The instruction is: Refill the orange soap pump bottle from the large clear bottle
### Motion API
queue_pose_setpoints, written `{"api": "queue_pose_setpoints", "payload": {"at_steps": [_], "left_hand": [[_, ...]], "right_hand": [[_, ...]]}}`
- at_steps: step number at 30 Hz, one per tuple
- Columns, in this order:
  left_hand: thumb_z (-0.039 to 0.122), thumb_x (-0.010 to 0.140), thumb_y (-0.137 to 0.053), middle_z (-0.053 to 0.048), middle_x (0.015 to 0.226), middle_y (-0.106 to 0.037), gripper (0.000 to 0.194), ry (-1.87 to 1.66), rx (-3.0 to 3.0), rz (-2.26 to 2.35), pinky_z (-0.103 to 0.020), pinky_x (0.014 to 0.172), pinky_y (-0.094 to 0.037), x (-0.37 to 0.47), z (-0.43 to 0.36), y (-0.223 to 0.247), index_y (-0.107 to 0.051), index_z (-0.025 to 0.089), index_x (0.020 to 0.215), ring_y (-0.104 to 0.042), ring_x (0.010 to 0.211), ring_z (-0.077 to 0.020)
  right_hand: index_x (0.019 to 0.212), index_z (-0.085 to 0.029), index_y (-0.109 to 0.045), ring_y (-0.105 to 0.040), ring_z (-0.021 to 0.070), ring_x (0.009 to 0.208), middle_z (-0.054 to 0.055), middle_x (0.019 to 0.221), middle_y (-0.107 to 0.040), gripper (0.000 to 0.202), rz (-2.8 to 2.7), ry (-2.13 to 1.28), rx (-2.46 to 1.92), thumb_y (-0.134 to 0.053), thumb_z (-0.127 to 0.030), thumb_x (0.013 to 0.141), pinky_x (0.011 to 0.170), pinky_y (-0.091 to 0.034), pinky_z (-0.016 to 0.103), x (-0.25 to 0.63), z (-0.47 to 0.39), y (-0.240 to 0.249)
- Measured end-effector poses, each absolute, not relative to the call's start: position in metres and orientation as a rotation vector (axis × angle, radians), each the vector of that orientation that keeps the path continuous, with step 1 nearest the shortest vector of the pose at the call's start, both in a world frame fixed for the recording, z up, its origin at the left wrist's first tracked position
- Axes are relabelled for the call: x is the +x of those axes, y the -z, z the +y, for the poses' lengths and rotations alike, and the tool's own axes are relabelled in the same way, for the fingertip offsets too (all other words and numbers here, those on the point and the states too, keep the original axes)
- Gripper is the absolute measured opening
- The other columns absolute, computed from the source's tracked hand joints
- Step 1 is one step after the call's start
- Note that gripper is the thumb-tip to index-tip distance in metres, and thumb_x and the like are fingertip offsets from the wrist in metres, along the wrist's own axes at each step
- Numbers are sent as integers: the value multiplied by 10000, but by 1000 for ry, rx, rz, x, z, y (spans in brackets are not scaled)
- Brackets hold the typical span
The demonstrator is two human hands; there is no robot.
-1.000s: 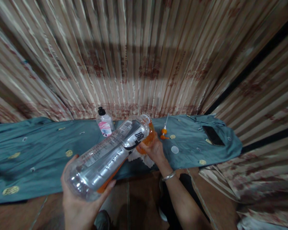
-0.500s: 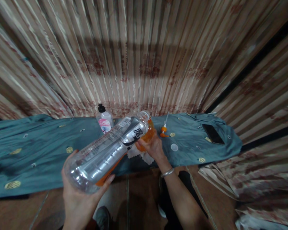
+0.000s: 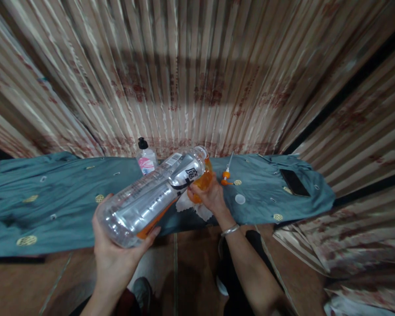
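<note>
A large clear plastic bottle (image 3: 148, 202) with a silvery label is tilted, its mouth up and to the right. My left hand (image 3: 118, 254) is wrapped round its base. An orange bottle (image 3: 204, 182) stands behind its neck, gripped by my right hand (image 3: 212, 195). The large bottle's mouth is at the orange bottle's top; whether they touch is hard to tell. Crumpled white tissue (image 3: 200, 211) lies under the orange bottle. An orange pump head (image 3: 226, 176) with a clear tube and a round white cap (image 3: 240, 199) lie to the right.
A clear bottle with a pink label and black cap (image 3: 146, 160) stands at the back left of the green cloth-covered surface (image 3: 72, 188). A black phone (image 3: 295, 182) lies at the right. Pleated curtains (image 3: 197, 79) hang behind and at the right.
The large bottle and my left hand appear slightly higher and further right. My right hand still grips the orange bottle. The whole view has shifted a little.
</note>
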State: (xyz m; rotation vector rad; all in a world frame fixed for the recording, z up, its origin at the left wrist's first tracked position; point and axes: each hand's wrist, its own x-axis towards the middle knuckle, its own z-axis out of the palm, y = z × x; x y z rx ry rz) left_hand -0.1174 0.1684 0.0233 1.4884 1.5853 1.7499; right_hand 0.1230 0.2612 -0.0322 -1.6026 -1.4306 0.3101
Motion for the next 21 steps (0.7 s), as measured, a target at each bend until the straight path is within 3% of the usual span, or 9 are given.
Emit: {"api": "queue_pose_setpoints", "payload": {"at_steps": [5, 11, 21], "left_hand": [[439, 332, -957, -119, 1313, -606, 1139, -1747, 1385, 1549, -640, 1120, -400, -116, 171, -24, -507, 265, 1364, -607, 1231, -381], [428, 368, -949, -108, 1247, -631, 1059, -1770, 1423, 1513, -553, 1078, -476, -110, 172, -31, -538, 232, 1324, -640, 1158, -329], [387, 390, -943, -134, 1266, -637, 1036, -1772, 1381, 1495, -509, 1043, -510, -107, 170, -34, -518, 201, 1316, -648, 1170, -321]], "right_hand": [[1148, -206, -525, -734, 307, 956, 105, 1034, -741, 562, -1415, -295, -1589, -791, -485, 739, 862, -592, 449, 123, 263, 34], [1090, -216, -523, -733, 302, 937, 80, 1004, -731, 517, -1382, -366, -1585, -801, -451, 722, 846, -588, 439, 122, 262, 28], [1110, -212, -522, -733, 314, 957, 92, 1015, -738, 548, -1376, -370, -1604, -821, -438, 710, 851, -583, 439, 122, 261, 26]]}}
